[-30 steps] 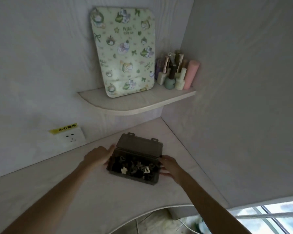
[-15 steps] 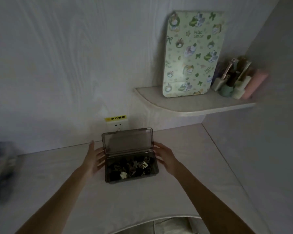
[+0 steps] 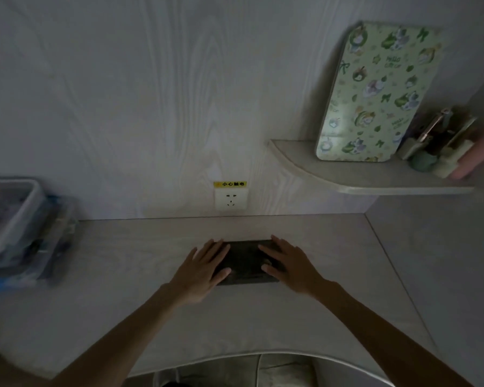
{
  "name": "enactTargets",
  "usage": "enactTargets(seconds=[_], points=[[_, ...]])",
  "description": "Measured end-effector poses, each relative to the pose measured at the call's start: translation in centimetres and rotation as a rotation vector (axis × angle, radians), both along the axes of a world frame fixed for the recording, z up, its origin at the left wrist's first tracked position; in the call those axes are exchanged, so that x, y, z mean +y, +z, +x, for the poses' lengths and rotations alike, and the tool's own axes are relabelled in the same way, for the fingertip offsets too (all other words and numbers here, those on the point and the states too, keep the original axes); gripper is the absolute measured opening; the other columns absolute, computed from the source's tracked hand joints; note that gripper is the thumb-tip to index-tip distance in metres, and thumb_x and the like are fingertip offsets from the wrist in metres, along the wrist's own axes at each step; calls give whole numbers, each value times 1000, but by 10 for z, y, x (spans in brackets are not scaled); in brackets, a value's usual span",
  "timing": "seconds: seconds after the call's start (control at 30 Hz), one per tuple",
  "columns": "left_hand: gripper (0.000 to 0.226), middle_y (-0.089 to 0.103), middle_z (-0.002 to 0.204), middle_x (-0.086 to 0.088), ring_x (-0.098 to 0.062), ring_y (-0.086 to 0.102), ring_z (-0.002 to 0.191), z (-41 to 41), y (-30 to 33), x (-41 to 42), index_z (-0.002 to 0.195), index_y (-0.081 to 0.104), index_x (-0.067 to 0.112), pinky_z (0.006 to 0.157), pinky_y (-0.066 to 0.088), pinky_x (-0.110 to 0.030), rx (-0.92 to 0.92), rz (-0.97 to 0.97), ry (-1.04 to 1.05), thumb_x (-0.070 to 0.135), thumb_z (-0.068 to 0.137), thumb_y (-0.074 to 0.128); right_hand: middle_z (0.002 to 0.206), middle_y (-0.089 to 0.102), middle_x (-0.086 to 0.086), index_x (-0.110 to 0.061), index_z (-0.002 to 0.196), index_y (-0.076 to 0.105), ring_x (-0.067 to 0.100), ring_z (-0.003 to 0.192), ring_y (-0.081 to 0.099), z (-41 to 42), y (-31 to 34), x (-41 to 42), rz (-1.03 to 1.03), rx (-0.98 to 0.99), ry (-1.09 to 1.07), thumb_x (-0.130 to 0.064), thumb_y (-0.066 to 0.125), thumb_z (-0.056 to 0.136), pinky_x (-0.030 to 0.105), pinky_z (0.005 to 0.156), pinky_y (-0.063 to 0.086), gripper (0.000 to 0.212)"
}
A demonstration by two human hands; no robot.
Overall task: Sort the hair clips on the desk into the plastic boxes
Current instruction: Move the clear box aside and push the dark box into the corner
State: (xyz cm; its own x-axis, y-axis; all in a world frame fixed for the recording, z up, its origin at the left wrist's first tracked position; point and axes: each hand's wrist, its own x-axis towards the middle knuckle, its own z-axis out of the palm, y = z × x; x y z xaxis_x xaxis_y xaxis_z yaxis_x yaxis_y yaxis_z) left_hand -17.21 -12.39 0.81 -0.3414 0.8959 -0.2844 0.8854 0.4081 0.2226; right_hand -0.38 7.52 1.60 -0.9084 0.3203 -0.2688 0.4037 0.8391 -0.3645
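A dark smoky plastic box (image 3: 246, 263) lies on the pale desk (image 3: 129, 280) with its lid down, so the hair clips inside are hidden. My left hand (image 3: 204, 269) lies flat on the box's left end, fingers spread. My right hand (image 3: 287, 265) lies flat on its right end, fingers spread. Both palms press on the lid and neither hand grips anything. No loose clips show on the desk.
Clear plastic bins (image 3: 20, 230) stand blurred at the desk's left edge. A wall socket (image 3: 230, 199) sits behind the box. A corner shelf (image 3: 375, 180) holds a green patterned mirror (image 3: 375, 90) and cosmetic bottles (image 3: 442, 146). The right wall meets the desk at a slant.
The box's lid was open with clips showing; now it is down under both palms. The view has swung left, bringing the bins into sight.
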Motion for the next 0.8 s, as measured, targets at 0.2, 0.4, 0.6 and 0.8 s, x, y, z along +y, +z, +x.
enactTargets(seconds=[0.2, 0.4, 0.6, 0.8], points=[[61, -28, 149, 8, -17, -29, 137, 11, -18, -7, 142, -21, 31, 118, -5, -39, 68, 70, 49, 56, 93, 6, 159, -7, -2, -44, 145, 11, 20, 147, 2, 8, -16, -9, 80, 29, 0, -57, 26, 93, 48, 119, 9, 56], [62, -26, 150, 6, -18, -26, 138, 12, -17, -6, 144, -18, 31, 117, -6, -42, 113, 58, 57, 55, 94, 8, 159, -3, 4, -41, 146, 5, 26, 147, 0, 9, -15, -16, 289, 25, 27, -63, 7, 87, 45, 118, 2, 63], [83, -18, 157, -2, -24, -14, 146, 8, -5, -5, 148, -14, 22, 119, 4, -47, 104, -38, -43, 65, 89, 27, 153, -25, 8, -37, 137, -28, 30, 145, -12, 11, -11, 0, 368, -105, 215, -64, 22, 88, 43, 117, -2, 75], [78, -7, 160, -4, -25, -5, 147, 12, -6, -4, 150, -6, 20, 118, 17, -46, 176, 33, -8, 51, 93, 38, 152, 28, 17, -26, 145, 26, 36, 137, 35, 9, -10, -15, 422, 24, 135, -47, 63, 81, 49, 107, 35, 77]])
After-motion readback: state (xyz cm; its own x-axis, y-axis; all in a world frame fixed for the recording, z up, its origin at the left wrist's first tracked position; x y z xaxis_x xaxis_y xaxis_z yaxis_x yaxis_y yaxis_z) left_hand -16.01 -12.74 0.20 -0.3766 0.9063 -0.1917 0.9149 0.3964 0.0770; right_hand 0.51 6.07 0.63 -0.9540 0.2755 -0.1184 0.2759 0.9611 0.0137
